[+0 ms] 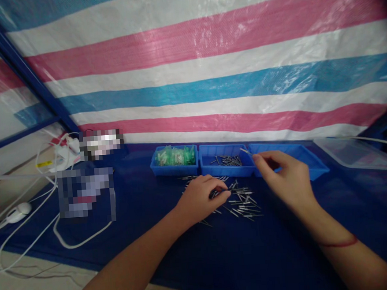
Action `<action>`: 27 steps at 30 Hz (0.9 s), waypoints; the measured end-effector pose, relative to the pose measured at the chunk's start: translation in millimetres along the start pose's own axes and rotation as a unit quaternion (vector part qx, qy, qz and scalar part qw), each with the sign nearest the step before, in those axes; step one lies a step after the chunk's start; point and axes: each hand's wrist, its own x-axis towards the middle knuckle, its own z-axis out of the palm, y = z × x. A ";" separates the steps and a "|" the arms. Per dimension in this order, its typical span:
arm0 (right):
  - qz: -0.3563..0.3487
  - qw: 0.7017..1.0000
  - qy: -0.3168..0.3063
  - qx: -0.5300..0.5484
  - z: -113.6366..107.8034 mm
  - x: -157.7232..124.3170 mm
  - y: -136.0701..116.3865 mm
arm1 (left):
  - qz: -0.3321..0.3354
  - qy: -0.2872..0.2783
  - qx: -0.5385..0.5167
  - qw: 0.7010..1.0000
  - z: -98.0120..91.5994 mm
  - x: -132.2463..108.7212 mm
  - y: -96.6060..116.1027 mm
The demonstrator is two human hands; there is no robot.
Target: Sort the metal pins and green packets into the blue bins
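- Metal pins [242, 201] — a loose heap on the blue table [254, 255], at 6 o'clock of the middle tray [227, 173].
- Left hand [202, 197] rests at the heap's 9 o'clock edge, fingers curled together, tips pinched on pins.
- Right hand [286, 174], at the heap's 1 o'clock, has thumb and forefinger clamped on a single pin [246, 151] — held over the middle tray's 3 o'clock corner.
- Green-parts tray [175, 169] sits at 9 o'clock of the middle tray, right tray [314, 169] at 3 o'clock.

Dim, soft-focus picture with dark bowed corners and sheen on the tarp [206, 42].
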 end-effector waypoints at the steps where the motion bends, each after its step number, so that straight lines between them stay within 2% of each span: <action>1: 0.026 0.999 0.014 -0.035 -2.8 3.6 6.6 | 0.002 -0.004 0.018 1.000 1.3 -0.3 -0.7; 7: 0.099 0.979 0.034 -0.175 -15.7 17.8 35.0 | -0.028 -0.015 0.121 0.992 1.8 -1.6 -2.6; 13: 0.111 0.970 0.062 -0.209 -15.4 18.1 37.2 | -0.028 -0.068 0.181 0.981 -0.2 -5.5 -2.6; 17: 0.061 0.981 0.057 -0.175 -11.4 14.7 26.2 | -0.026 -0.072 0.191 0.979 0.5 -6.1 -1.0; 22: -0.034 0.994 0.005 -0.106 -4.9 7.8 10.3 | -0.017 -0.067 0.200 0.977 0.7 -5.1 0.0; 27: -0.123 0.990 -0.036 -0.052 1.7 0.5 -1.8 | -0.011 -0.073 0.207 0.976 0.5 -5.3 0.3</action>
